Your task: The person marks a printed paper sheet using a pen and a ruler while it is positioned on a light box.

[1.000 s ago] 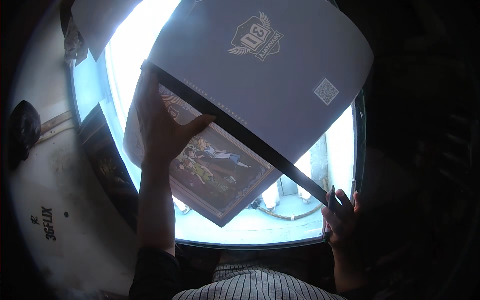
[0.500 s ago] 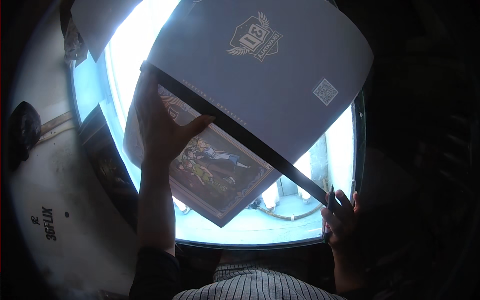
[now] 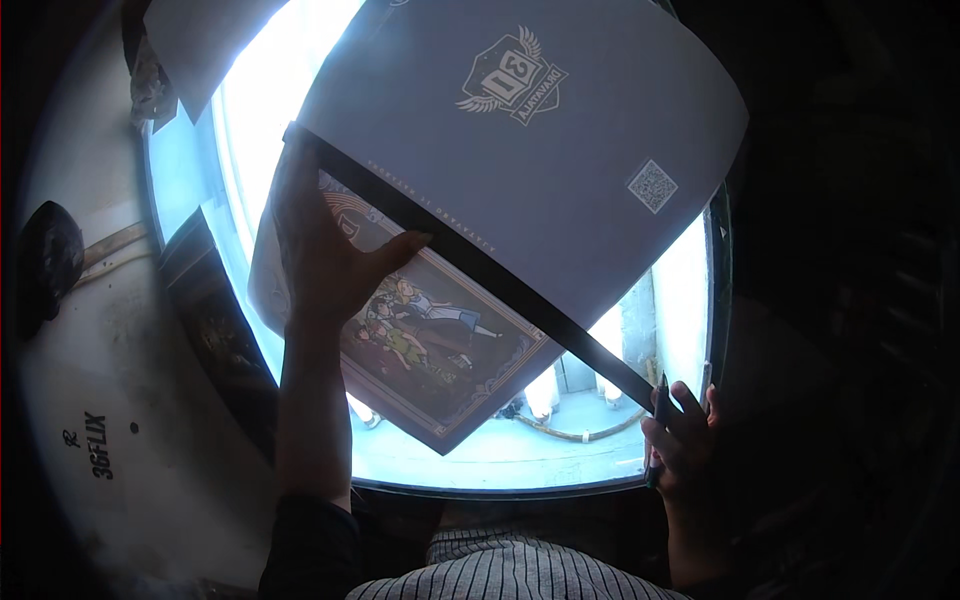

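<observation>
A large printed sheet (image 3: 530, 190) lies on a brightly lit glass tabletop (image 3: 450, 475), its corner reaching toward me with a framed picture of cartoon figures (image 3: 425, 330). A dark straight ruler (image 3: 480, 270) crosses the sheet on a slant from upper left to lower right. My left hand (image 3: 325, 250) presses on its far-left part, thumb stretched along it and fingers apart. My right hand (image 3: 682, 435) is closed around a slim dark pen (image 3: 659, 415), held nearly upright at the ruler's near-right end. Whether those fingers also touch the ruler is unclear.
Tubes of light and a curved cable (image 3: 585, 436) show through the glass. A dark printed piece (image 3: 215, 300) lies at the left edge, and another sheet (image 3: 200, 45) at the far left. Beside the table stands a white surface (image 3: 130, 370) with a dark round object (image 3: 48, 265).
Almost nothing differs. The sheet and ruler have shifted very slightly in the picture; both hands keep their places.
</observation>
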### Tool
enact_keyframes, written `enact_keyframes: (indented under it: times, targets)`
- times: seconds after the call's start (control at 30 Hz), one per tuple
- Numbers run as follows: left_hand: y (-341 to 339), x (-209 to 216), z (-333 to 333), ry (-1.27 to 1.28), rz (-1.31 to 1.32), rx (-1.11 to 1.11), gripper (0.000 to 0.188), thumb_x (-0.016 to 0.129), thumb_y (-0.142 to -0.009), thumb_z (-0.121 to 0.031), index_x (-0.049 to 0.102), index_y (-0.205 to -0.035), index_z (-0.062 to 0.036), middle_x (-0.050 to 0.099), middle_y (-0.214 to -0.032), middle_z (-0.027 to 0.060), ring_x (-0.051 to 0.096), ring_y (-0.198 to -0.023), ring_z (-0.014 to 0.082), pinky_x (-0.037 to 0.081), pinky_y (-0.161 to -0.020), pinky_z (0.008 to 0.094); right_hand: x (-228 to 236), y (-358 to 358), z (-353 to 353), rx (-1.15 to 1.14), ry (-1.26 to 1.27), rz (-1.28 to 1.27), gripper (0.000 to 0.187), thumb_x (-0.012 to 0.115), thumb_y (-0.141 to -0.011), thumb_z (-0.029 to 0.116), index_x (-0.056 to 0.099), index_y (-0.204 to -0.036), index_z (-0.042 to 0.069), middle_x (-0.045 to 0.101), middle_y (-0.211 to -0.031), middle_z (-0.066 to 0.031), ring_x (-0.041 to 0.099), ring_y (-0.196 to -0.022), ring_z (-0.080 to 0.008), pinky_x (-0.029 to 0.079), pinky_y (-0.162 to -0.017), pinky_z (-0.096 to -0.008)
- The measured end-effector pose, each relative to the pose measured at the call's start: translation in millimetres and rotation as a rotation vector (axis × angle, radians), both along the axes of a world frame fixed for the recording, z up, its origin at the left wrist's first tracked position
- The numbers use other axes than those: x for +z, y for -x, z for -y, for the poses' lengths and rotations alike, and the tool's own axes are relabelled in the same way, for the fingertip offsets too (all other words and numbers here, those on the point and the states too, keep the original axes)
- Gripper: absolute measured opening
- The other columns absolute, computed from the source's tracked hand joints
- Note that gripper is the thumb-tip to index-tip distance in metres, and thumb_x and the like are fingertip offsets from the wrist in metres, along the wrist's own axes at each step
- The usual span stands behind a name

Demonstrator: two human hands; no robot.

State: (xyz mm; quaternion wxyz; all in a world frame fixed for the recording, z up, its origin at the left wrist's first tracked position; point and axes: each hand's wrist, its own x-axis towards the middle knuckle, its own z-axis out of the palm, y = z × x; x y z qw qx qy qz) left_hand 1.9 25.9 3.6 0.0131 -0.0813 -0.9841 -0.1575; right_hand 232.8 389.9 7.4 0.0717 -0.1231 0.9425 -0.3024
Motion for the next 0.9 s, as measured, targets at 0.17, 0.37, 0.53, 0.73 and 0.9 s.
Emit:
enact_keyframes:
  times: [0.17, 0.37, 0.53, 0.73, 0.9]
  targets:
    - [0.6, 5.1, 17.7, 0.005, -0.041, -0.032, 0.127, 0.084, -0.059, -0.063, 0.017, -0.151, -0.0075, 0.025, -0.153, 0.0229, 0.026, -0.141, 0.0441, 0.025, -0.115, 0.0566, -3.1, 1.3, 9.6, 0.032, 0.049, 0.021, 0.045, 0.062, -0.087, 0.004, 0.054, -0.125, 0.027, 0.064, -0.127, -0.0065, 0.051, -0.131, -0.0277, 0.020, -0.113, -0.0625]
    - [1.9, -9.5, 12.0, 0.039, -0.151, -0.068, 0.129, 0.081, -0.057, -0.070, 0.018, -0.149, -0.0048, 0.029, -0.148, 0.0253, 0.027, -0.139, 0.0457, 0.023, -0.114, 0.0614, -17.8, -10.8, -5.3, 0.046, 0.032, -0.124, 0.032, 0.052, -0.093, 0.005, 0.055, -0.121, 0.020, 0.066, -0.122, -0.0142, 0.049, -0.132, -0.0332, 0.022, -0.110, -0.0668]
    - [-0.4, -4.5, 20.1, 0.057, -0.135, -0.047, 0.128, 0.076, -0.060, -0.074, 0.014, -0.150, -0.0077, 0.024, -0.150, 0.0252, 0.021, -0.142, 0.0459, 0.021, -0.114, 0.0620, -17.1, -9.1, -1.3, 0.082, 0.006, -0.114, 0.031, 0.048, -0.096, 0.010, 0.052, -0.126, 0.020, 0.065, -0.122, -0.0151, 0.049, -0.133, -0.0339, 0.022, -0.110, -0.0669]
    - [-2.3, -4.7, 14.1, 0.041, -0.082, 0.001, 0.132, 0.081, -0.055, -0.071, 0.019, -0.149, -0.0035, 0.025, -0.151, 0.0259, 0.021, -0.143, 0.0435, 0.011, -0.117, 0.0633, -13.8, -8.9, -8.0, 0.080, 0.000, -0.072, 0.033, 0.049, -0.096, 0.008, 0.052, -0.126, 0.020, 0.065, -0.123, -0.0145, 0.049, -0.133, -0.0338, 0.022, -0.110, -0.0673]
    - [-2.2, 10.2, 9.7, 0.072, 0.020, 0.047, 0.133, 0.076, -0.057, -0.076, 0.014, -0.150, -0.0027, 0.020, -0.154, 0.0263, 0.017, -0.145, 0.0437, 0.011, -0.116, 0.0637, -1.0, 7.4, 0.4, 0.118, -0.022, -0.174, 0.022, 0.045, -0.100, 0.005, 0.054, -0.119, 0.014, 0.069, -0.114, -0.0184, 0.056, -0.125, -0.0356, 0.026, -0.112, -0.0616]
